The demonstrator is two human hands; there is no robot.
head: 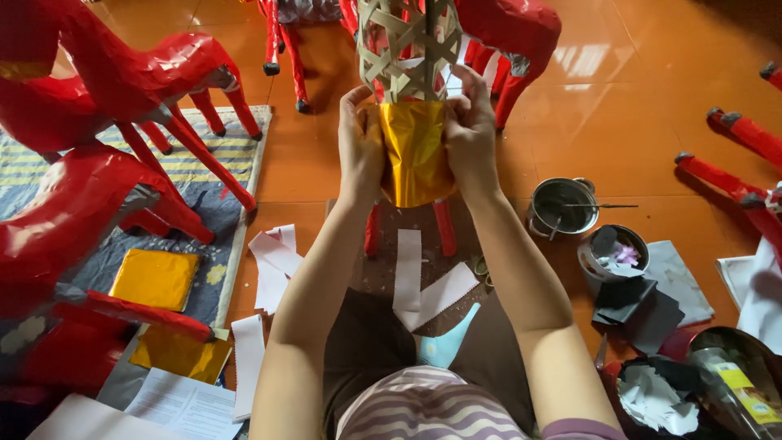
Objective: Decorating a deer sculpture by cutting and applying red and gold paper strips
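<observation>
Gold foil paper (pixel 414 155) is being pressed around the woven bamboo-strip frame (pixel 405 45), held up above the lap. Left hand (pixel 361 143) and right hand (pixel 468 130) pinch its edges with curled fingers. Uneven pressure would likely crease or tear the thin sheet, or leave it skewed.

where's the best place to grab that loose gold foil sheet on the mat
Probably by a corner or edge of the gold foil sheet, coming from above. It lies flat on the mat, so only its rim offers a pinch. Red paper animals crowd its far and left sides; the right side looks more open.
</observation>
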